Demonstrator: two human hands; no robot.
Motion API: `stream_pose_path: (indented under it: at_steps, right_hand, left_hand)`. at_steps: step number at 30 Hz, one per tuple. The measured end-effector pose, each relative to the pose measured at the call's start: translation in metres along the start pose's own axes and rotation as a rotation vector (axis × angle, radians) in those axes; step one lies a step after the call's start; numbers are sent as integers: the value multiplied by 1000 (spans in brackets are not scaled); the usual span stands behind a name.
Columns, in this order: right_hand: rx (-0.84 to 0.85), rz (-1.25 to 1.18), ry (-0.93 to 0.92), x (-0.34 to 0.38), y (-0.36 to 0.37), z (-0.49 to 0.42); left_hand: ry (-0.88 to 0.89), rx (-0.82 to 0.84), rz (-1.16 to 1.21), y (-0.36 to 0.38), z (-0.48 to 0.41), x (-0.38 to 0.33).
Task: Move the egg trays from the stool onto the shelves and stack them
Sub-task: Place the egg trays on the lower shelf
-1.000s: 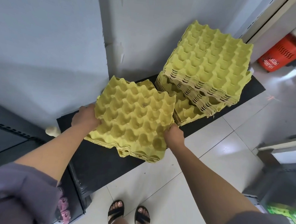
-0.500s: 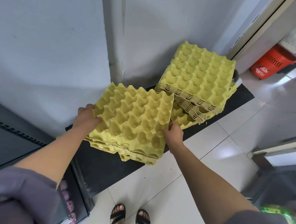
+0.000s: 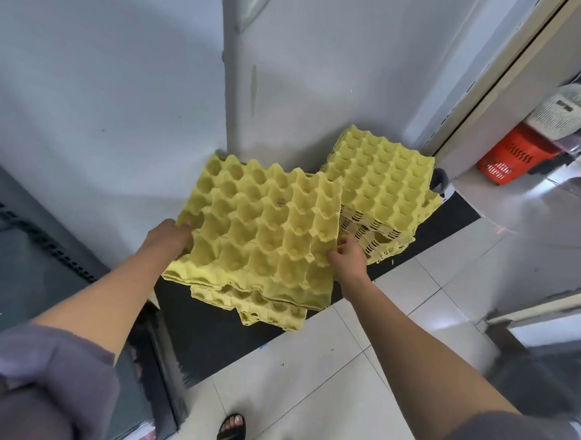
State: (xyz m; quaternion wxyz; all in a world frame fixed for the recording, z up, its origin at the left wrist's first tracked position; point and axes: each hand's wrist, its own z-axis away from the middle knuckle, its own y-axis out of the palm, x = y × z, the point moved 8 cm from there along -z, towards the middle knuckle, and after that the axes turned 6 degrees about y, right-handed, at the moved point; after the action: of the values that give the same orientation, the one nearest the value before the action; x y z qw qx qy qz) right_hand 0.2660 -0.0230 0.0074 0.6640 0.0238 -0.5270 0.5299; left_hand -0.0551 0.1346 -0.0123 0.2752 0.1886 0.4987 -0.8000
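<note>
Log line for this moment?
left hand: grips yellow pulp egg trays | right hand: grips their right edge | second yellow tray stack: on black shelf

We get soft, even light, brightest at right, where the floor (image 3: 535,212) glares pale. The trays (image 3: 265,225) are sharp; the sleeves (image 3: 45,375) at the bottom corners blur, and the wide lens bends the door frame (image 3: 505,79).
</note>
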Motion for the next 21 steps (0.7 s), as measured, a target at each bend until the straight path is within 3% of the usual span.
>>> stream_pose_path:
  at_steps: [14,21]
  right_hand:
    - [46,146,-241,21,-63,96]
    - [71,154,-399,56,-69,168]
  left_hand:
    - [123,-269,-5,-47,164,-25]
    - [157,-443,48,-111,251,-4]
